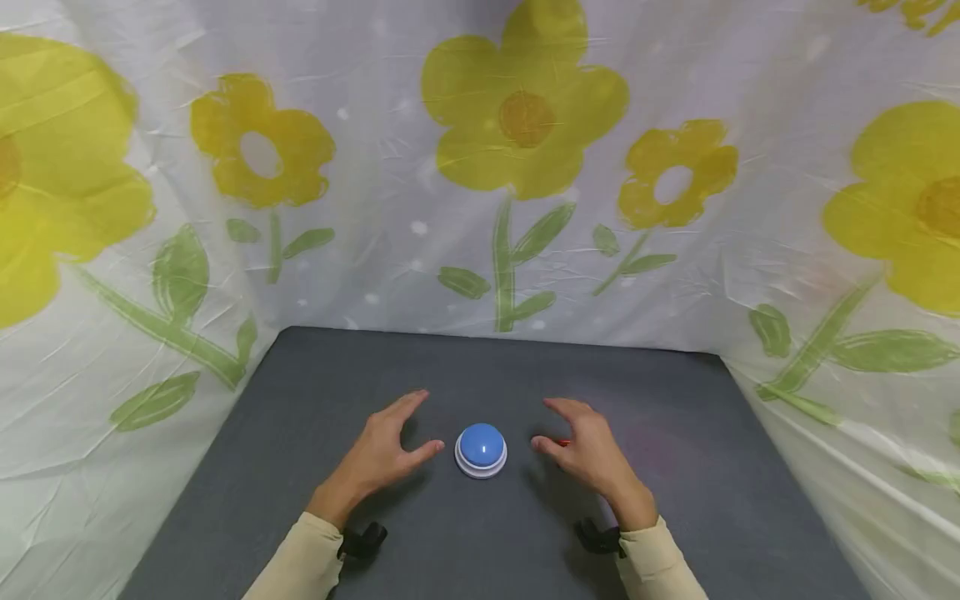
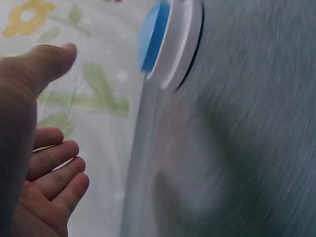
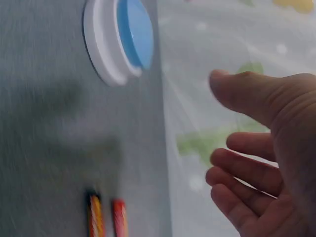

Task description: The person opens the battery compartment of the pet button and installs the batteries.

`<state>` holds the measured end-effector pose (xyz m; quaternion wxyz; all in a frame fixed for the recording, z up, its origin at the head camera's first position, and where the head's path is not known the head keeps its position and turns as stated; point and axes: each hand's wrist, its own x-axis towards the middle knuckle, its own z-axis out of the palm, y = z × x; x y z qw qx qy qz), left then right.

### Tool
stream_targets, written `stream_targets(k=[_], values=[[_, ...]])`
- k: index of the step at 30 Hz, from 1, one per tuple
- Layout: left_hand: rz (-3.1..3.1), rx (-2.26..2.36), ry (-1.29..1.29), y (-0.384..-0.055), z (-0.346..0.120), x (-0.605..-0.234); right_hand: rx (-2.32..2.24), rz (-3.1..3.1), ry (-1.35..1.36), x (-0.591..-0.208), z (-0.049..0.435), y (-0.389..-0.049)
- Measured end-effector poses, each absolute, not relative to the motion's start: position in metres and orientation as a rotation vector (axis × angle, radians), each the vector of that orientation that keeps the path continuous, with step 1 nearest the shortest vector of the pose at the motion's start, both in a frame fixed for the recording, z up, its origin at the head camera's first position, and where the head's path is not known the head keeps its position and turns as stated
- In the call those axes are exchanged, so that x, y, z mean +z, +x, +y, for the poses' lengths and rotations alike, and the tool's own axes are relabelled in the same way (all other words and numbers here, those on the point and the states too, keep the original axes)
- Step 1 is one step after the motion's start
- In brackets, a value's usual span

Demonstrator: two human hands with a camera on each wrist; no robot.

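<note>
A round blue push button point(image 1: 482, 445) on a white base sits on the dark table between the two hands. To its left, my left hand point(image 1: 381, 450) hovers with thumb and fingers spread apart, holding nothing. On the other side, my right hand point(image 1: 596, 454) hovers in a similar pose, also holding nothing. The right wrist view shows a black-and-orange battery point(image 3: 95, 217) and a red battery point(image 3: 119, 219), both cut off by the lower edge. In the head view a bit of red shows beside the right thumb; the hand hides the rest.
The dark grey table point(image 1: 420, 367) reaches back to a white curtain point(image 1: 360, 250) printed with yellow flowers, which also hangs along both sides. A black wrist camera point(image 1: 365, 540) is strapped below the left hand, and another wrist camera point(image 1: 596, 536) below the right.
</note>
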<state>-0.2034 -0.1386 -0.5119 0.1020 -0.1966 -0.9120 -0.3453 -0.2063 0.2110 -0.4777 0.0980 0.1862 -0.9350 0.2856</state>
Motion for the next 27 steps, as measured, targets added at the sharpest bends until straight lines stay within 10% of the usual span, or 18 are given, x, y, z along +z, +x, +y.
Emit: stream_targets(k=[27], values=[[-2.699,-1.175,-0.678,-0.215,-0.087,-0.556,1.014,-2.787,0.680,-0.539,0.163,-0.211]])
